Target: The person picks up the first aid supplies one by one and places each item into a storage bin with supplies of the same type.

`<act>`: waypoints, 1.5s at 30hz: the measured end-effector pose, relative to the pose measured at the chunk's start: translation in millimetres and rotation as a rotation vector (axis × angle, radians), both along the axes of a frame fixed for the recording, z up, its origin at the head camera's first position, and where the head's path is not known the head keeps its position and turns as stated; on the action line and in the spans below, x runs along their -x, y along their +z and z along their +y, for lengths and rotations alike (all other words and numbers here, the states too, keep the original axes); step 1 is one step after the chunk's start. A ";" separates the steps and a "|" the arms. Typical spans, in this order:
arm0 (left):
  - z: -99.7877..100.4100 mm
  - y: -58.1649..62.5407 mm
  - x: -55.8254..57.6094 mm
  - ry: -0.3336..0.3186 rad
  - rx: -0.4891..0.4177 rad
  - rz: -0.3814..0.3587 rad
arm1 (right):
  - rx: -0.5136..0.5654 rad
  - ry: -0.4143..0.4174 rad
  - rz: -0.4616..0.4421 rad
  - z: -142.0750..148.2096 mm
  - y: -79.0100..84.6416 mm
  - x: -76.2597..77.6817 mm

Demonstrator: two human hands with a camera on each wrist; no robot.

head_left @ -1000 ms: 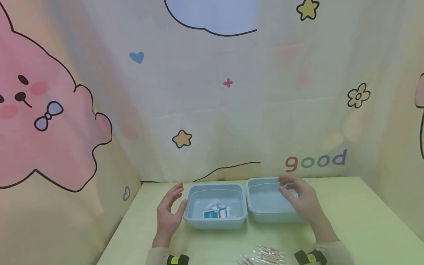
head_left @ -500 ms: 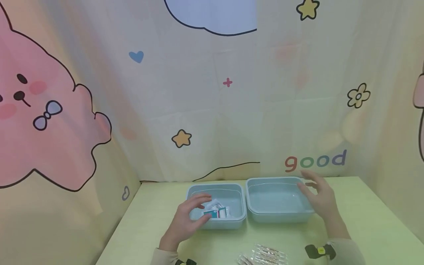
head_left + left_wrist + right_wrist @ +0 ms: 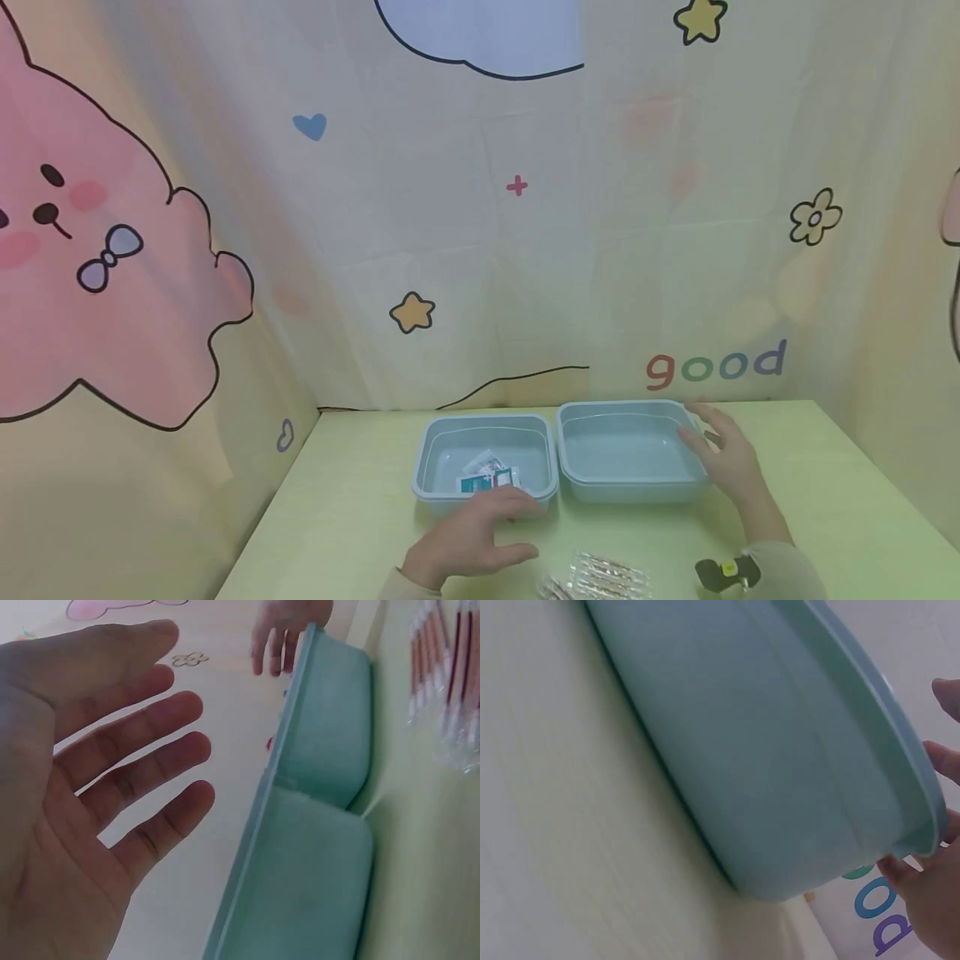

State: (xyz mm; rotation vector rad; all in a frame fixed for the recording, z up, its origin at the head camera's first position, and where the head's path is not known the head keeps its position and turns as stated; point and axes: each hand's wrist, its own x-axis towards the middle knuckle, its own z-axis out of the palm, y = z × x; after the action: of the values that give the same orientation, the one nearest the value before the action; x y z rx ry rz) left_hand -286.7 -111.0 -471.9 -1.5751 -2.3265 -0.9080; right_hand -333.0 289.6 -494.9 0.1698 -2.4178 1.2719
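My left hand [image 3: 480, 537] hovers in front of the left light-blue plastic basin [image 3: 431, 467], fingers spread and holding nothing. To its right on the table lie clear packs of brown-sticked swabs [image 3: 611, 577], which also show in the left wrist view as swab packs [image 3: 450, 682]. Inside the left basin are a few small teal-and-white packets [image 3: 487, 479]. My right hand [image 3: 731, 467] is at the right end of the other light-blue basin [image 3: 633, 492], fingers loosely bent right by its rim. That right basin [image 3: 757, 750] fills much of the right wrist view.
Both basins stand side by side towards the back of the pale green table [image 3: 330, 500]. Behind them hangs a printed cloth [image 3: 480, 275] with stars, a flower and the word "good". A similar cloth with a pink cartoon animal [image 3: 120, 325] covers the left side.
My left hand has moved from the left basin's left side across its front, towards the swab packs. The right hand has shifted from over the right basin to its right end.
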 end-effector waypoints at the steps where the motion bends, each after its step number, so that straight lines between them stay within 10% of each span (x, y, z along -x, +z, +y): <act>1: 2.0 -1.0 -0.3 0.001 0.039 0.007 | 0.009 0.006 -0.018 0.4 -1.7 0.2; 12: 20.6 -16.8 0.7 -0.070 0.250 -0.107 | -0.004 0.022 -0.154 5.6 -13.2 -0.8; 32: 34.7 -51.7 0.2 -0.074 0.339 -0.339 | 0.019 0.059 -0.322 12.1 -28.8 1.3; 45: 36.5 -55.9 2.5 -0.106 0.357 -0.251 | -0.010 0.071 -0.306 15.0 -30.8 2.6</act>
State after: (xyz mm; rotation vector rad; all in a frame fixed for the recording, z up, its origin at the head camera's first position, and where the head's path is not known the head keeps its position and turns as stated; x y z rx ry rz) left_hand -289.2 -74.5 -527.8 -1.8259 -2.7264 -0.7841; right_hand -335.6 304.7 -525.7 0.0670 -2.6965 1.4054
